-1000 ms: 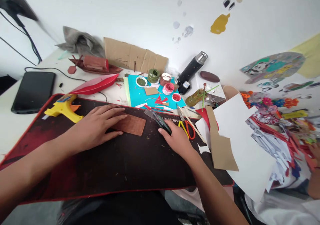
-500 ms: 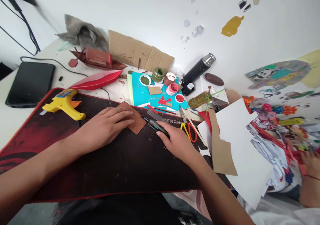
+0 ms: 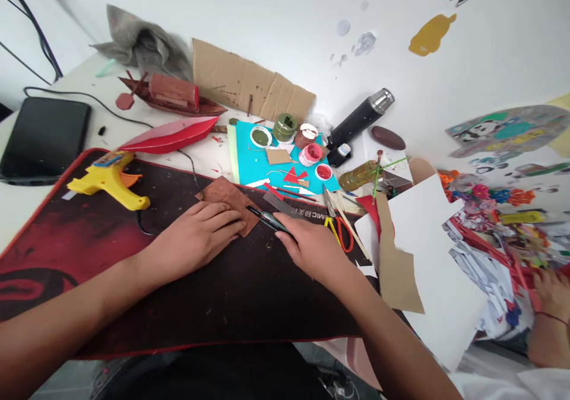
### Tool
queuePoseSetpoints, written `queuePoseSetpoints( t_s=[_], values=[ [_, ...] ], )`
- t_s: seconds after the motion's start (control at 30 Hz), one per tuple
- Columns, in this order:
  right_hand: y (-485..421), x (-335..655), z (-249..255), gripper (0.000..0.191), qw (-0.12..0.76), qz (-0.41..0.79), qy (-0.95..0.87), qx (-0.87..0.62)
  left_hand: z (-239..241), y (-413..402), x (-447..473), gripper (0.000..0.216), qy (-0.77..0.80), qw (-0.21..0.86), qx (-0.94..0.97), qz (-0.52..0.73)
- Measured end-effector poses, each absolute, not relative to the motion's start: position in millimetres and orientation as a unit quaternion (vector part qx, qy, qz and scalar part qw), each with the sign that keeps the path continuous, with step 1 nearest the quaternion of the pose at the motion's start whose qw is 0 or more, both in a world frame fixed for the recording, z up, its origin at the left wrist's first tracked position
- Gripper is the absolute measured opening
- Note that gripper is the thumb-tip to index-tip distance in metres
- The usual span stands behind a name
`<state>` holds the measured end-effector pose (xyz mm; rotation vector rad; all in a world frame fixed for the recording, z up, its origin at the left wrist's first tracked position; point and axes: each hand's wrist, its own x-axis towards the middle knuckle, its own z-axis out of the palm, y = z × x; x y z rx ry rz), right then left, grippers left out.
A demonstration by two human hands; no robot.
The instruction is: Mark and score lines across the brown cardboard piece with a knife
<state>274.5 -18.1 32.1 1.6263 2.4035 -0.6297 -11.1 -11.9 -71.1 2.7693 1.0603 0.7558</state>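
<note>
My left hand (image 3: 191, 240) lies flat with fingers stretched out, pressing the near edge of a brown painted cardboard piece (image 3: 227, 193) onto the dark red desk mat (image 3: 222, 293). My right hand (image 3: 312, 248) is closed around a dark green utility knife (image 3: 269, 219), whose tip points at the right edge of the brown piece. A metal ruler (image 3: 278, 203) lies just beyond the knife.
A yellow glue gun (image 3: 109, 180) rests at the mat's left. Red paper boat (image 3: 171, 134), brown model boat (image 3: 171, 94), paint pots (image 3: 307, 145) on teal paper, black flask (image 3: 360, 118), scissors (image 3: 341, 231), white sheets (image 3: 427, 257). Another person's hand (image 3: 550, 293) is at the far right.
The brown piece has been turned from lying level to a diagonal, with my left hand sliding to its near edge. My right hand brought the knife leftward to the piece.
</note>
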Motion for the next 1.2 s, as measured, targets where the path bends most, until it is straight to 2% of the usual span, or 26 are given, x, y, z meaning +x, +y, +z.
queuePoseSetpoints(
  t_s=[0.2, 0.33, 0.63, 1.2],
  values=[
    [-17, 272, 30, 0.05, 0.109, -0.214, 0.801, 0.548, -71, -13, -11, 0.038, 0.337, 0.015, 0.907, 0.251],
    [-17, 270, 32, 0.05, 0.123, -0.206, 0.802, 0.548, -74, -13, -11, 0.037, 0.349, 0.042, 0.903, 0.248],
    [-9, 248, 54, 0.053, 0.24, -0.137, 0.808, 0.52, -75, -9, -10, 0.039, 0.353, 0.074, 0.898, 0.251],
    [-8, 242, 64, 0.051, 0.276, -0.082, 0.835, 0.469, -76, -8, -11, 0.039, 0.359, 0.102, 0.894, 0.246]
  ],
)
